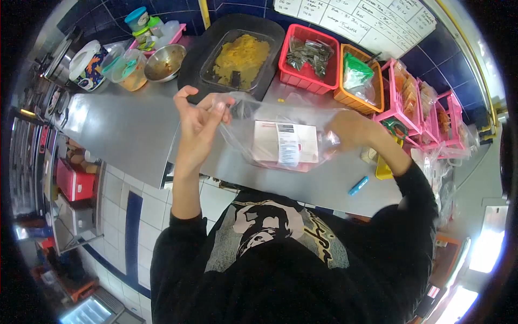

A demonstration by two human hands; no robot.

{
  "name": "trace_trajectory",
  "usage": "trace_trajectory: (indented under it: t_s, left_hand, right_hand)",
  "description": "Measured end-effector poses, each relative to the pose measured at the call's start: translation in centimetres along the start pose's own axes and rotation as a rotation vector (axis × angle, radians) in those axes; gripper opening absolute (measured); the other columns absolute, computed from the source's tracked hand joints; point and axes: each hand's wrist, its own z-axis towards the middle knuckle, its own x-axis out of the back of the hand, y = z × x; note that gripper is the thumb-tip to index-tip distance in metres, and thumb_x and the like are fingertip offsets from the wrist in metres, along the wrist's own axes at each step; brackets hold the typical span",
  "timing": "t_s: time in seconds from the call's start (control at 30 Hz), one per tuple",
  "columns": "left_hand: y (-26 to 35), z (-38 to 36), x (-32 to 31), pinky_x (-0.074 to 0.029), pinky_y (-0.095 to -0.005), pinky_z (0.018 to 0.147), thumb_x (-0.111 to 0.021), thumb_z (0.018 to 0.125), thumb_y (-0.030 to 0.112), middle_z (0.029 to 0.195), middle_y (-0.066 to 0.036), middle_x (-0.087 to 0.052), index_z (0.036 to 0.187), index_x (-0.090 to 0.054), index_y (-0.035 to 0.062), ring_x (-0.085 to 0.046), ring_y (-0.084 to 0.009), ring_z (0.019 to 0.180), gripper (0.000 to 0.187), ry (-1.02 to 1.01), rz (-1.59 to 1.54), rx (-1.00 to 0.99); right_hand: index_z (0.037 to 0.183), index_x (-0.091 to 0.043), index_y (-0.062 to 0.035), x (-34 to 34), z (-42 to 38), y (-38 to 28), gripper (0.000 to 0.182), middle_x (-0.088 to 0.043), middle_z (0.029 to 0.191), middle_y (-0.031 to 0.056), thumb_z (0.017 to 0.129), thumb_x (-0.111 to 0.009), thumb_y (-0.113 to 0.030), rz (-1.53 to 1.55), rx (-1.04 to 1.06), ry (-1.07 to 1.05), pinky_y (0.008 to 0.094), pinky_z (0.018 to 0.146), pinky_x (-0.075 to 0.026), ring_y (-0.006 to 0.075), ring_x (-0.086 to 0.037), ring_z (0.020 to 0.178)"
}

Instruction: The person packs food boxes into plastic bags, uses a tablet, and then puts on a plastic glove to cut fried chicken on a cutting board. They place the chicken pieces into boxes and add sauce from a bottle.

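A clear plastic bag (240,127) is spread over the steel counter in front of me. Inside it sits a white box (270,143) with a printed label (288,144) down its front. My left hand (202,119) pinches the bag's upper left edge between thumb and fingers. At the other end, my right hand (350,129) is at the bag beside the box, partly blurred, and its fingers are hard to make out. A blue marker (358,186) lies on the counter below my right forearm.
Behind the bag stand a black tray of yellow food (241,59), a red basket of packets (308,59) and an orange basket (361,78). Pink racks (421,105) hold bagged goods at right. A metal bowl (164,62) and plastic tubs (129,70) are at back left.
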Motion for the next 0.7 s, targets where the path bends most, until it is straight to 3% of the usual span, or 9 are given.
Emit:
trace_trajectory:
  t_s: [0.17,0.23,0.3,0.4,0.47,0.53,0.57,0.63,0.7]
  left_hand:
    - [0.3,0.8,-1.1,-0.042,-0.0299,0.076,-0.047,0.089,0.001,0.082,-0.011,-0.051,0.107,-0.026,0.0048,-0.049,-0.0162,0.080,0.028,-0.075,0.081,-0.130]
    - [-0.1,1.6,-0.4,-0.040,-0.0369,0.084,-0.052,0.086,0.004,0.083,-0.009,-0.048,0.097,-0.042,-0.0010,-0.045,-0.0196,0.093,0.015,-0.355,0.340,-0.092]
    - [0.0,0.8,-3.8,-0.037,-0.0389,0.087,-0.055,0.085,0.006,0.086,-0.009,-0.046,0.093,-0.048,-0.0022,-0.043,-0.0211,0.096,0.013,-0.424,0.645,-0.187]
    - [0.1,-0.5,-4.8,-0.033,-0.0415,0.093,-0.064,0.079,0.017,0.102,-0.014,-0.041,0.101,-0.051,-0.0043,-0.041,-0.0257,0.105,0.033,-0.467,0.929,-0.344]
    - [0.0,-1.1,-3.6,-0.031,-0.0420,0.097,-0.071,0.075,0.026,0.116,-0.018,-0.038,0.112,-0.047,-0.0052,-0.041,-0.0287,0.109,0.054,-0.460,0.903,-0.379]
    - [0.5,-1.5,0.0,-0.030,-0.0412,0.098,-0.079,0.061,0.032,0.135,-0.024,-0.028,0.132,-0.020,-0.0005,-0.034,-0.0325,0.121,0.097,-0.378,0.795,-0.382]
    - [-1.5,-3.3,2.2,-0.016,-0.0488,0.107,-0.085,0.042,0.046,0.142,-0.025,-0.017,0.138,-0.006,-0.0033,-0.021,-0.0361,0.132,0.133,-0.364,0.869,-0.184]
    - [-7.9,-8.1,2.2,-0.007,-0.0540,0.107,-0.081,0.045,0.051,0.139,-0.020,-0.029,0.139,-0.014,-0.0018,-0.019,-0.0341,0.133,0.126,-0.332,0.804,-0.053]
    - [-12.4,-9.7,-0.8,-0.027,-0.0441,0.102,-0.080,0.058,0.042,0.122,-0.019,-0.051,0.125,-0.037,-0.0009,-0.044,-0.0297,0.116,0.091,-0.728,0.948,0.219]
  right_hand:
    - [0.101,-0.058,-0.0054,0.2,-6.5,-7.3,0.040,-0.060,0.084,0.0109,0.064,-0.071,-0.018,0.034,0.250,0.073,0.0409,0.064,-0.047,0.0304,-0.060,0.071]
    - [0.094,-0.057,-0.0070,-0.4,-4.4,-8.8,0.026,-0.058,0.089,0.0125,0.070,-0.067,-0.011,-0.071,0.344,0.741,0.0329,0.053,-0.049,0.0258,-0.058,0.071]
    - [0.099,-0.056,-0.0066,-1.6,0.7,-8.1,0.037,-0.053,0.102,0.0179,0.064,-0.069,-0.007,0.228,0.054,1.282,0.0346,0.057,-0.051,0.0272,-0.059,0.070]
    - [0.096,-0.055,-0.0053,-0.7,4.6,-7.6,0.036,-0.056,0.093,0.0157,0.062,-0.065,-0.002,0.740,0.235,1.280,0.0391,0.064,-0.049,0.0296,-0.059,0.071]
    - [0.094,-0.054,-0.0049,0.1,2.8,-7.0,0.036,-0.058,0.086,0.0136,0.060,-0.064,0.000,0.633,0.248,1.112,0.0391,0.066,-0.047,0.0298,-0.059,0.072]
    - [0.092,-0.054,-0.0045,0.8,1.5,-7.0,0.035,-0.059,0.079,0.0115,0.059,-0.062,0.002,0.524,0.252,0.941,0.0392,0.068,-0.045,0.0301,-0.059,0.073]
    - [0.090,-0.055,-0.0038,1.0,1.1,-7.3,0.034,-0.058,0.076,0.0095,0.058,-0.064,0.003,0.572,0.295,0.937,0.0370,0.067,-0.044,0.0290,-0.057,0.071]
    - [0.086,-0.057,-0.0045,0.9,1.8,-8.6,0.033,-0.058,0.074,0.0079,0.056,-0.066,0.002,0.598,0.367,0.986,0.0356,0.069,-0.042,0.0281,-0.055,0.068]
    - [0.082,-0.055,-0.0053,0.9,4.6,-11.2,0.027,-0.059,0.072,0.0085,0.056,-0.066,-0.004,0.486,0.414,1.040,0.0364,0.073,-0.042,0.0280,-0.056,0.067]
